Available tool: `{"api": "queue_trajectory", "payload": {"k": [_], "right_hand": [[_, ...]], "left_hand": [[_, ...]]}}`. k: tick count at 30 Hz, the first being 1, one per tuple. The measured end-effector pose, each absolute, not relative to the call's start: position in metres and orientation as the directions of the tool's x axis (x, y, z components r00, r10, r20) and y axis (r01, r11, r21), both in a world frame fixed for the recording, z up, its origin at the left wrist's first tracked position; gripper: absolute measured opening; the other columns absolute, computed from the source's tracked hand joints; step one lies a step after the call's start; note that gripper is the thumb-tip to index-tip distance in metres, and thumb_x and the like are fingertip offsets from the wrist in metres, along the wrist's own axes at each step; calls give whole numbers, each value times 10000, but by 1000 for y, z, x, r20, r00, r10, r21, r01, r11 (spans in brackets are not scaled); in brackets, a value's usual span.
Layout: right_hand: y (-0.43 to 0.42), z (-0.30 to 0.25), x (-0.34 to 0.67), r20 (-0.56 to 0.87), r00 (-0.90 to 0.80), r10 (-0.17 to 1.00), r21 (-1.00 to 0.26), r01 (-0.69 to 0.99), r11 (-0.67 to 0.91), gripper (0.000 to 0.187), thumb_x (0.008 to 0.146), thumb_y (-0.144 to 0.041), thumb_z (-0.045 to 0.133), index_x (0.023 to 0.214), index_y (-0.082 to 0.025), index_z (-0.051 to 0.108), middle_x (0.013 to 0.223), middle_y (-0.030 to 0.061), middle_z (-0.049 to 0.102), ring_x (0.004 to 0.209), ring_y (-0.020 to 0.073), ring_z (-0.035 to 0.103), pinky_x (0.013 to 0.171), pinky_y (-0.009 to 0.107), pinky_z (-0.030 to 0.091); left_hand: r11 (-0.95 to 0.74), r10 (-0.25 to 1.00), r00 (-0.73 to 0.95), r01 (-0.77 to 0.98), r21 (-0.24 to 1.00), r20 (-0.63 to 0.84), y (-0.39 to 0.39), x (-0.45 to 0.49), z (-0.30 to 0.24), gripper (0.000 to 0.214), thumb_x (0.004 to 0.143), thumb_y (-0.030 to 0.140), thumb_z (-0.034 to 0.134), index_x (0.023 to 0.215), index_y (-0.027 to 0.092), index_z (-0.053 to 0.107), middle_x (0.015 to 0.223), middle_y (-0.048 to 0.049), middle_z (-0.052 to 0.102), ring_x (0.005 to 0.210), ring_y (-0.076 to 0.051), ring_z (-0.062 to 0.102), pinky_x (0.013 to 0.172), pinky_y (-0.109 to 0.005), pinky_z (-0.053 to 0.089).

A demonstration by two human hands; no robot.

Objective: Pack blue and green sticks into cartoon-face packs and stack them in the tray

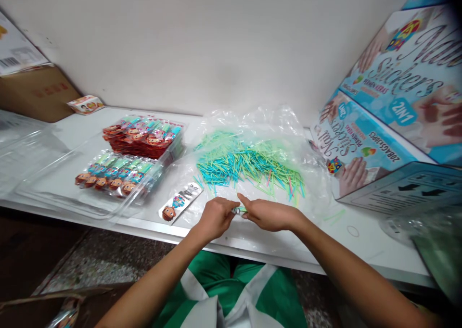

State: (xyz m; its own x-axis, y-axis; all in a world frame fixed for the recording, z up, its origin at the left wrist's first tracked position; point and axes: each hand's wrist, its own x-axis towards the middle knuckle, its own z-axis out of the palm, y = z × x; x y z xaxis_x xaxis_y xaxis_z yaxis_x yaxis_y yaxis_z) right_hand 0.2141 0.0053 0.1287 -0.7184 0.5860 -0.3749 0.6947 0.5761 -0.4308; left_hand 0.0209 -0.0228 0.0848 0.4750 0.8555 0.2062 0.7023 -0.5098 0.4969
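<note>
In front of me, just over the table edge, my left hand [217, 216] and my right hand [272, 215] meet with fingertips almost touching. Both pinch a small green piece with a shiny clear wrapper [237, 210], mostly hidden by the fingers. My right index finger points up and away from the pinch. Beyond the hands, a heap of thin blue and green plastic sticks [238, 162] lies on a clear plastic bag [285, 121]. Left of my left hand rests a flat printed packet [180, 202] with a cartoon figure.
To the left, a clear plastic tray [124, 208] holds a stack of red-edged packets [144, 138] and a row of filled packets [113, 174]. Large blue printed boxes [364, 147] stand at the right. A brown carton [36, 92] and a small box [85, 105] sit back left.
</note>
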Motion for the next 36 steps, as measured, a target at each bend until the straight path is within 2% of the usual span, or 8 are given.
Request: {"api": "queue_trajectory", "payload": {"k": [7,9,12,16,22,27,31,36], "right_hand": [[6,118,202,-385,-697,605,-385,717,581,804,800,-116,461,1442,-60,-19,1081,238,604,882,260,592,678,327,425],[8,123,203,-372,-709,599,-410,705,579,849,773,-122,513,1446,-77,-2,1137,238,575,934,263,581,718,330,427],[13,136,211,-295,-776,558,-531,618,579,857,771,-268,595,1450,-148,86,1188,169,567,1010,253,559,784,315,417],[15,142,215,-192,-767,613,-563,597,571,524,897,-427,390,1369,-205,341,1044,89,659,944,218,600,774,292,408],[13,123,191,-120,-584,803,-298,793,532,471,935,-449,249,1261,-176,453,979,127,677,911,256,622,720,303,397],[21,119,172,-194,-472,860,-197,878,437,469,916,-483,260,1064,-150,556,857,136,677,813,269,630,662,317,399],[26,114,176,-114,-433,894,-459,821,340,537,912,-537,203,987,-162,580,840,105,657,814,230,609,689,313,402],[21,94,201,-157,-375,914,-911,411,13,505,863,-578,322,905,-148,584,753,39,590,576,118,531,507,229,380]], "left_hand": [[-547,825,565,799,249,-2,-27,33,89,198,838,175,417,926,124,587,785,-136,656,729,-239,614,693,-336,417],[-528,827,562,788,317,-19,-30,33,87,186,841,181,409,918,122,568,781,-134,652,718,-236,615,664,-321,414],[-417,840,542,688,594,-37,-34,32,84,186,862,207,376,859,139,549,720,-89,640,667,-200,608,607,-276,410],[-93,813,559,398,913,-161,-36,35,78,289,892,347,350,847,140,547,679,-44,621,520,-122,547,517,-221,410],[119,772,596,206,971,-221,-34,47,73,398,846,411,453,1133,134,447,670,-23,622,412,-77,450,410,-186,358],[172,823,507,208,963,-256,-36,51,66,336,814,440,490,920,122,513,675,-38,609,448,-88,493,443,-206,376],[377,820,461,7,926,-338,-35,49,63,356,748,470,576,803,121,527,616,-14,574,457,-96,501,488,-232,399],[491,823,449,-253,833,-349,-33,43,64,391,738,477,603,824,96,584,617,-30,592,457,-96,515,506,-236,391]]}}
